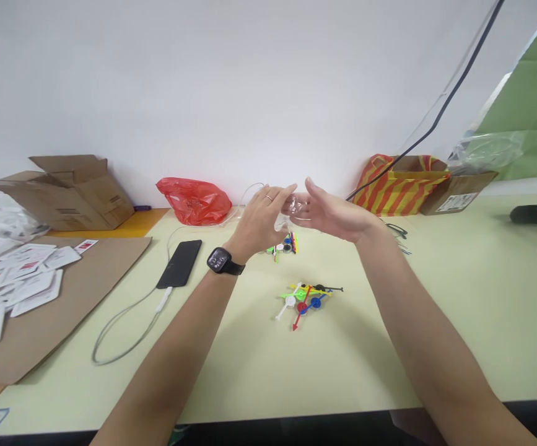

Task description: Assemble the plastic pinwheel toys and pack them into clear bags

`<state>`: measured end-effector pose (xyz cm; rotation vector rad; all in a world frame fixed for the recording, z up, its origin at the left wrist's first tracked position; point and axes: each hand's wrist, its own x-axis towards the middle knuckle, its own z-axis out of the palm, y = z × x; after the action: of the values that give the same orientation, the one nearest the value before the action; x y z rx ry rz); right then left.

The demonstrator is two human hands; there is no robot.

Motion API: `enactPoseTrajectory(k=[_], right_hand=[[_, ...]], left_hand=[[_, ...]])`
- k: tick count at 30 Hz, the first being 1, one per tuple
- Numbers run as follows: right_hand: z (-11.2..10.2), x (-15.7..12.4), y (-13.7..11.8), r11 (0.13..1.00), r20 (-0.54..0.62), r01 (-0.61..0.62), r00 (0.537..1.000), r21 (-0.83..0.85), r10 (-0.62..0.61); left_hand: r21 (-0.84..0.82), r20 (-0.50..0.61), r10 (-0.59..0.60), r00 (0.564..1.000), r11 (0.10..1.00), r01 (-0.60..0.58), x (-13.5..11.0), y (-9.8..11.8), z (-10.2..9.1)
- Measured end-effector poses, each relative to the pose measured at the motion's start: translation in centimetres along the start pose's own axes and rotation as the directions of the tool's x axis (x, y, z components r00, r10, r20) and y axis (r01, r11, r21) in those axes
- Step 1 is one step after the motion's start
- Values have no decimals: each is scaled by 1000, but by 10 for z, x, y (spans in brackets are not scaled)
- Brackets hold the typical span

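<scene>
My left hand (261, 218), with a black watch and a ring, bends its fingers around a small clear plastic bag (300, 203). Behind the bag, my right hand (337, 214) stretches its fingers toward the left hand, thumb raised and apart; the bag touches or overlaps those fingers. Below both hands lies a loose group of plastic arrow spinners (301, 306) in white, red, blue, green, yellow and black. Farther back, partly hidden under my left hand, sits another cluster of coloured spinners (287, 246).
To the left are a black phone (179, 264) on a cable, white printed packets (31, 279) on a cardboard sheet (77, 303), and an open carton (82, 198). A red plastic bag (194, 201) and a striped bag (396, 189) stand by the wall.
</scene>
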<state>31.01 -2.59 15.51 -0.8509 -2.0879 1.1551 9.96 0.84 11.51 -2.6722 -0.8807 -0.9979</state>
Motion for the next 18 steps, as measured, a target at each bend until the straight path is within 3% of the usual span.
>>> enactPoseTrajectory(k=[2, 4, 6, 8, 9, 10, 11, 12, 13, 14, 15, 18], right_hand=[[-4, -10, -11, 1000, -151, -26, 988, 0, 26], [-5, -18, -21, 979, -305, -71, 952, -190, 10], [2, -22, -29, 910, -351, -85, 934, -406, -69], [18, -20, -32, 839, -163, -4, 982, -544, -100], [29, -17, -32, 826, 28, 67, 998, -559, -62], [42, -12, -31, 840, 238, 130, 971, -527, 0], [56, -7, -28, 862, 430, 153, 899, -483, 82], [70, -2, -26, 876, 586, 153, 793, -458, 168], [83, 3, -23, 865, 673, 128, 686, -485, 276], [95, 8, -20, 832, 687, 105, 625, -545, 371], [104, 11, -17, 787, 668, 94, 595, -610, 447], [119, 14, -12, 687, 574, 52, 596, -725, 561]], left_hand=[[-23, -6, -56, 998, 998, 56, -4, -13, 1], [-90, -2, -131, 991, 987, 130, -9, -28, 3], [-186, 18, -231, 973, 955, 230, -16, -44, 6], [-292, 51, -303, 951, 907, 305, -22, -58, 8], [-342, 70, -334, 940, 877, 337, -25, -64, 9], [-385, 88, -361, 929, 847, 366, -27, -68, 10], [-419, 109, -379, 919, 821, 388, -29, -72, 9], [-448, 129, -391, 911, 797, 406, -30, -74, 9], [-471, 142, -403, 904, 776, 419, -30, -75, 8], [-488, 153, -413, 898, 758, 432, -30, -75, 7], [-502, 167, -422, 891, 741, 445, -30, -74, 5], [-526, 219, -437, 872, 700, 483, -27, -70, 1]])
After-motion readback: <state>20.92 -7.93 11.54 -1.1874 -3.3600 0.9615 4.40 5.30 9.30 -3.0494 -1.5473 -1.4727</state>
